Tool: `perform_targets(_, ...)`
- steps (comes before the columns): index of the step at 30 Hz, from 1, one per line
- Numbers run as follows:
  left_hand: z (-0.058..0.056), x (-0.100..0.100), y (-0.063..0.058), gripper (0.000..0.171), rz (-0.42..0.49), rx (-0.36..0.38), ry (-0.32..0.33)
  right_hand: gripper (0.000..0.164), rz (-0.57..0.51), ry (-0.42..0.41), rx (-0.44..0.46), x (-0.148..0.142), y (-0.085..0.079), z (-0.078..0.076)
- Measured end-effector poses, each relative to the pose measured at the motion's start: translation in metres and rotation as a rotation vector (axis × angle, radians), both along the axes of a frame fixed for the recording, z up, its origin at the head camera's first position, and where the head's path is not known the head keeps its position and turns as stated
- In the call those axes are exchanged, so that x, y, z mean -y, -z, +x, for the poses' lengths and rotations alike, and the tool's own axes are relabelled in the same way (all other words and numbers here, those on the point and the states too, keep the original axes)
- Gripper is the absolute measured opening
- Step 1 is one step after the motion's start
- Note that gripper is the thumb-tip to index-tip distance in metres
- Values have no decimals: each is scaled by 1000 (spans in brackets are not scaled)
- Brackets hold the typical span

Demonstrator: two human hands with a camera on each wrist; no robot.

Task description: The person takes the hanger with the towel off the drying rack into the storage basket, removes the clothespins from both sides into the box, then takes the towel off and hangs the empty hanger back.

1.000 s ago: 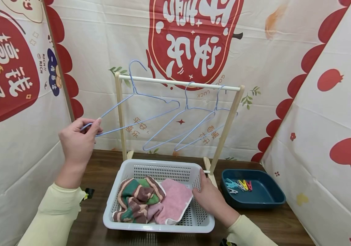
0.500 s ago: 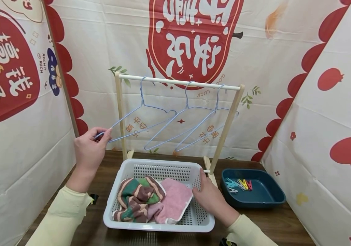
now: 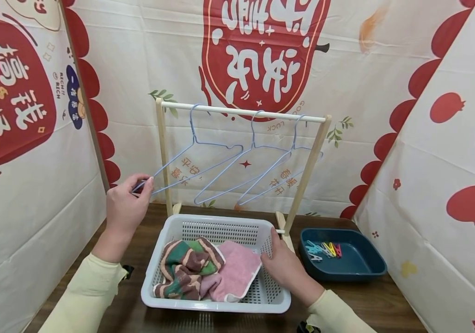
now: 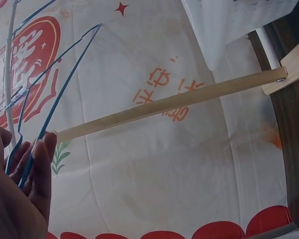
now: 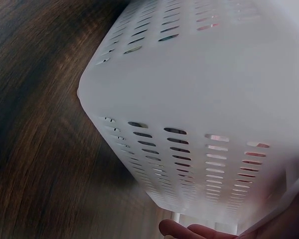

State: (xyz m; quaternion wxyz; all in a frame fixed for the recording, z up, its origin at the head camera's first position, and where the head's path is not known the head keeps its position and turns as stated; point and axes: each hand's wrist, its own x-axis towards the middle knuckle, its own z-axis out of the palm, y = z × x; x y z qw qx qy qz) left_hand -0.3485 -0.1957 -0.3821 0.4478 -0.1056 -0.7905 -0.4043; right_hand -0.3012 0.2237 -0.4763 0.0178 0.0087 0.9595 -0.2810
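My left hand (image 3: 127, 203) pinches one lower corner of a blue wire hanger (image 3: 194, 136) between thumb and fingers. That hanger's hook lies over the white rail (image 3: 229, 110) of a small wooden rack, near its left post. In the left wrist view the fingers (image 4: 42, 167) curl around the blue wire. My right hand (image 3: 285, 266) grips the right rim of a white perforated basket (image 3: 216, 305), thumb on the inside. A striped brown and green cloth (image 3: 185, 268) and a pink towel (image 3: 239, 270) lie crumpled in the basket.
Two more blue hangers, a middle one (image 3: 253, 136) and a right one (image 3: 294, 138), hang on the rail. A dark blue tray (image 3: 362, 254) with several colored clothespins (image 3: 325, 249) stands right of the basket. Printed cloth walls (image 3: 433, 185) enclose the brown wooden table (image 3: 133, 277).
My left hand has moved right and down with the hanger, whose hook has come down from above the rail onto it. My right hand stays at the basket's rim.
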Motion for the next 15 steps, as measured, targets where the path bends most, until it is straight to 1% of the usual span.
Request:
perform_targets(4, 4, 6, 2, 30, 15, 40, -54, 90, 0, -9, 5, 0, -1, -1)
perform_targets(6, 7, 11, 3, 34, 59, 50, -81, 90, -8, -16, 12, -1, -2, -2)
perform_targets(9, 11, 20, 6, 38, 148, 98, -82, 91, -19, -37, 16, -4, -5, -2)
perform_targets(11, 12, 26, 10, 37, 174, 180, -66, 91, -53, -59, 22, -7, -9, -2)
perform_targets(12, 12, 30, 12, 36, 156, 242, -57, 90, -71, -68, 23, -10, -12, -2)
perform_targets(13, 12, 34, 15, 35, 117, 307, -42, 90, -91, -71, 25, -13, -15, -1)
perform_targets(15, 10, 40, 22, 32, 4, 434, -5, 87, -111, -69, 16, -21, -20, -1)
